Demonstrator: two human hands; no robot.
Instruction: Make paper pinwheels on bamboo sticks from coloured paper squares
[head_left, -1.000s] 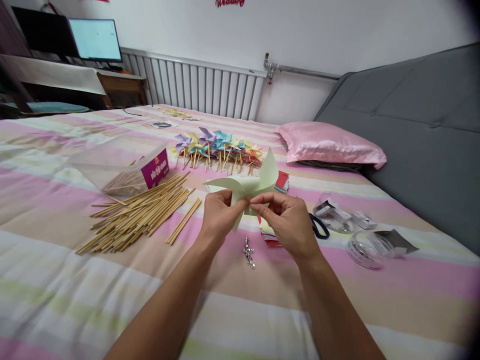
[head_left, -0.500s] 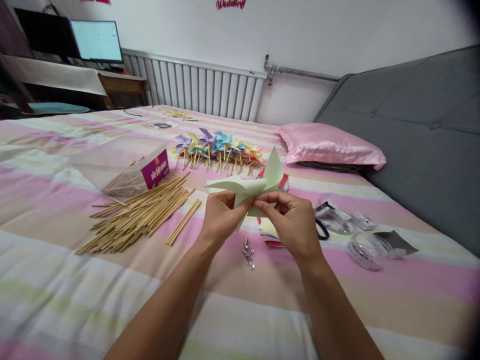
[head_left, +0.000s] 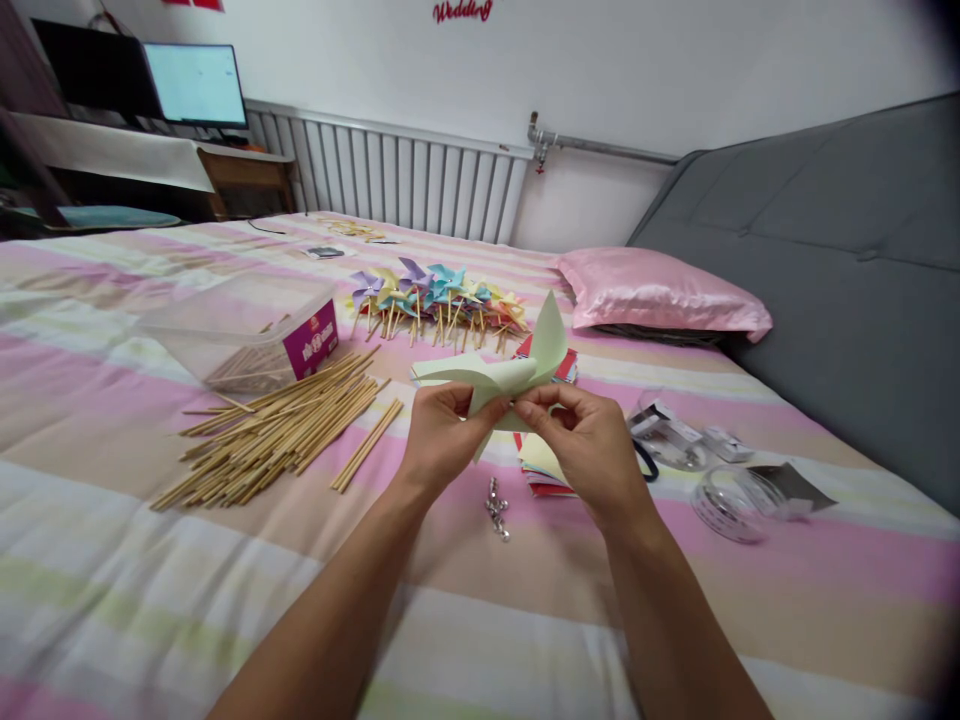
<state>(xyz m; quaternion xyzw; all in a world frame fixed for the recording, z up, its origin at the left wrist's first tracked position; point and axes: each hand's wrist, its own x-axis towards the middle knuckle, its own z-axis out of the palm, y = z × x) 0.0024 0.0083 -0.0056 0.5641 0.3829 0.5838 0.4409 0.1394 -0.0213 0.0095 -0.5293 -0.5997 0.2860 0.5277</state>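
A pale green paper pinwheel with curled blades is held up between my two hands. My left hand pinches its near left side, thumb pressed toward the middle. On the right, my right hand is closed on the paper too, thumb and index finger meeting near the left thumb. Whether a pin sits between the fingertips I cannot tell. Below the hands, small shiny metal pins lie in a short cluster on the bedspread. A stack of coloured paper sheets is partly hidden behind my right hand.
Many wooden sticks lie at left, beside a clear plastic box holding more. Finished colourful pinwheels lie behind. To the right are a round clear container, small packaging, a dark scissor handle and a pink pillow.
My right fingertips have shifted very slightly along the pinwheel's middle. Its right blade tilts a little differently. Everything else stays where it was.
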